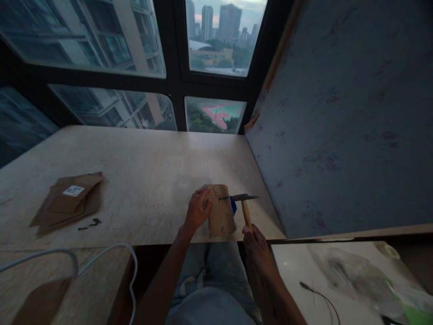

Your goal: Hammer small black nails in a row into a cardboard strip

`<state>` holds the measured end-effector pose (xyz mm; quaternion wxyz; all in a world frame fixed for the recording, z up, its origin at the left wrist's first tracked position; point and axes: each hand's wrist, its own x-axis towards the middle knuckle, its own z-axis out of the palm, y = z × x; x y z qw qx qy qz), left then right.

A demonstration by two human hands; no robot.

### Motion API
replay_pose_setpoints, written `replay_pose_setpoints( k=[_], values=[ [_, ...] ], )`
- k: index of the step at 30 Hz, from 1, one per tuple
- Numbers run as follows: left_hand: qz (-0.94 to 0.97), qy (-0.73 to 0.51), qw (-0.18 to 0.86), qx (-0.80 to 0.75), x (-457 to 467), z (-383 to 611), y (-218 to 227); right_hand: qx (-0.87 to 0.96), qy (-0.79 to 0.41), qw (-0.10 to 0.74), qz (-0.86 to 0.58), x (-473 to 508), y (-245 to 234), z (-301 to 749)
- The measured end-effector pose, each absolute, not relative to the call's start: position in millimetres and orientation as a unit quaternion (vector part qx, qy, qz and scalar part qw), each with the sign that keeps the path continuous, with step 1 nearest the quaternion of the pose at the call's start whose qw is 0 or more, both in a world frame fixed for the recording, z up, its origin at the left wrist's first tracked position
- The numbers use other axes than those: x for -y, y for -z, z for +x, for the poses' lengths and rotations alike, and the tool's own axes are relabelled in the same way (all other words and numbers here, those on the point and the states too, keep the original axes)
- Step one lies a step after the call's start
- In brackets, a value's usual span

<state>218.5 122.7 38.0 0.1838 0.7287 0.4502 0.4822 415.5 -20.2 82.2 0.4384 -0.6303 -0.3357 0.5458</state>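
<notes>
A small brown wooden piece (221, 216) lies near the front edge of the light wooden table (152, 167), with a row of small dark nails (223, 197) standing in its top part. My left hand (197, 211) rests on the piece's left side with fingers curled, pinching near the nails. My right hand (256, 243) is closed round the wooden handle of a small hammer (246, 204), whose metal head hovers just right of the nails. Something blue (233, 205) shows between the piece and the hammer.
A brown paper package with a white label (69, 201) lies at the table's left, a few dark nails (90, 223) beside it. White cable (101, 253) loops at the lower left. A grey wall (338, 117) bounds the right; windows stand behind. A white surface with a wire (321, 289) sits lower right.
</notes>
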Motion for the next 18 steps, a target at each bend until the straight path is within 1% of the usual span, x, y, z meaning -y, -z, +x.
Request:
replay_pose_setpoints(
  k=[6,12,18],
  values=[
    [0.689,-0.494,0.095,-0.523,-108.5,147.3,-31.7,0.325,-0.552,0.438,-0.631,27.7,-84.6,417.3],
    [0.582,-0.415,0.038,-0.698,-81.4,26.9,-6.1,0.303,-0.566,0.424,-0.640,36.0,-86.1,412.4],
    [0.418,-0.338,0.009,-0.843,-45.8,-76.2,-0.6,0.249,-0.542,0.446,-0.668,40.9,-97.7,399.2]
  ],
)
